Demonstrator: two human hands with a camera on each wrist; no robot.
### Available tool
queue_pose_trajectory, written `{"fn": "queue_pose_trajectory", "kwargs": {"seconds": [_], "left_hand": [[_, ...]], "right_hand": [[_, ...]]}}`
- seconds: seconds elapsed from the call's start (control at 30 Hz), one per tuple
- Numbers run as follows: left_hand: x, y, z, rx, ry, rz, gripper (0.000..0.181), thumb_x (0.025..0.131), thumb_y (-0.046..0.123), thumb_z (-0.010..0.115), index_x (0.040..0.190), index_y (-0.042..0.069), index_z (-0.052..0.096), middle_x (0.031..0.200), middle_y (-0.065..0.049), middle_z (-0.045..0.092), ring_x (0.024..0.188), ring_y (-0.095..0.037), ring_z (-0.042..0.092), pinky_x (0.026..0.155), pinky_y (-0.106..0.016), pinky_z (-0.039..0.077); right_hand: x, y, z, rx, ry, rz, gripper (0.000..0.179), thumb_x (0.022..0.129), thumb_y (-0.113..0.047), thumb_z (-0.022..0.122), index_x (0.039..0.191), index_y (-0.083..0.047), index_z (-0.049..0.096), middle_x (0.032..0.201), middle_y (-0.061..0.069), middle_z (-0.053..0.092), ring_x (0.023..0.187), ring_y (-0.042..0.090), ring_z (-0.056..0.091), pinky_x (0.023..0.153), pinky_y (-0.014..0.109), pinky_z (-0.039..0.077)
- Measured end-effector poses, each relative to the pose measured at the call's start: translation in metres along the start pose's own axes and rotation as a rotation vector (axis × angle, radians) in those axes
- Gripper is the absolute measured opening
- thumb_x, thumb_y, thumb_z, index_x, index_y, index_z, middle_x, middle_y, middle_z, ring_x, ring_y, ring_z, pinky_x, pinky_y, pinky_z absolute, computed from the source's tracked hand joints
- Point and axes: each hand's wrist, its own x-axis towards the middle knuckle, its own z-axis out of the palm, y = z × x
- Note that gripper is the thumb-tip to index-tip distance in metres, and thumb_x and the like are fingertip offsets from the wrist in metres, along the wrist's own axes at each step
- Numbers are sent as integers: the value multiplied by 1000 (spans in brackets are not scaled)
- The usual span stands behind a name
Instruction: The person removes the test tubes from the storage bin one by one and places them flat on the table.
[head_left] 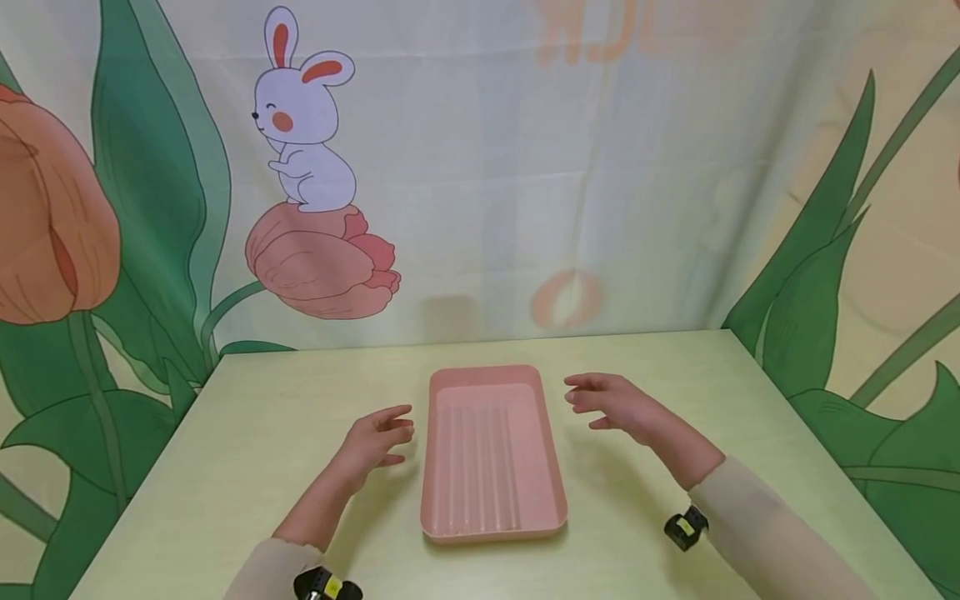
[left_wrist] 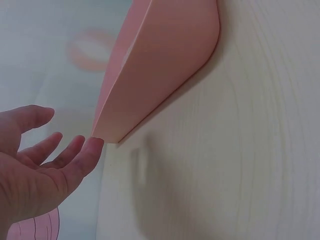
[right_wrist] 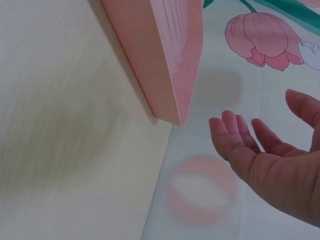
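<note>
A pink rectangular tray lies lengthwise on the table between my two hands. Several clear, slender tubes rest side by side in its left and middle part, running front to back. My left hand hovers just left of the tray, fingers loosely bent and holding nothing. In the left wrist view, that hand's fingertips overlap the far corner of the tray. To the right of the tray's far end, my right hand hangs in the air, relaxed and holding nothing; the right wrist view shows a gap between its fingers and the tray.
The pale wooden-look table extends on both sides of the tray. A printed curtain with a rabbit and tulips stands behind the table's back edge. Printed leaves and flowers flank both sides. Each wrist carries a small black camera.
</note>
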Motion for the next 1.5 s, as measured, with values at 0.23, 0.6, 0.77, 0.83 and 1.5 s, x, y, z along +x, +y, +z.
{"fn": "queue_pose_trajectory", "kwargs": {"seconds": [0.23, 0.6, 0.77, 0.83, 1.5], "left_hand": [[2, -4, 4, -14, -10, -8, 51, 97, 8, 53, 146, -2, 42, 143, -30, 48, 127, -43, 53, 91, -46, 57], [7, -11, 9, -104, -22, -27, 51, 97, 4, 54, 146, -2, 41, 144, -30, 47, 126, -43, 54, 94, -49, 55], [8, -16, 10, -175, -39, -46, 52, 97, 3, 55, 146, -3, 40, 144, -31, 46, 121, -38, 59, 95, -47, 55], [8, -17, 10, -200, -49, -51, 53, 97, 3, 55, 147, -3, 39, 145, -31, 45, 120, -36, 60, 94, -45, 56], [6, -31, 13, -279, -80, -77, 54, 96, 2, 57, 147, -3, 40, 145, -31, 46, 109, -26, 68, 83, -40, 60]], "right_hand": [[7, -3, 2, 5, -21, 6, 56, 100, -23, 53, 148, 1, 38, 150, 25, 43, 135, 41, 46, 105, 48, 47], [17, -12, 5, 27, -57, 24, 54, 101, -20, 50, 149, 1, 36, 153, 25, 39, 135, 40, 46, 102, 45, 50], [21, -14, 8, 37, -70, 55, 54, 101, -21, 50, 149, 1, 36, 150, 25, 42, 132, 38, 49, 99, 43, 53], [24, -14, 9, 55, -75, 68, 53, 102, -21, 50, 149, 0, 37, 148, 24, 45, 132, 38, 50, 98, 42, 54], [42, -12, 22, 234, -129, 193, 51, 103, -22, 50, 147, 2, 40, 143, 23, 50, 114, 24, 65, 90, 40, 58]]}}
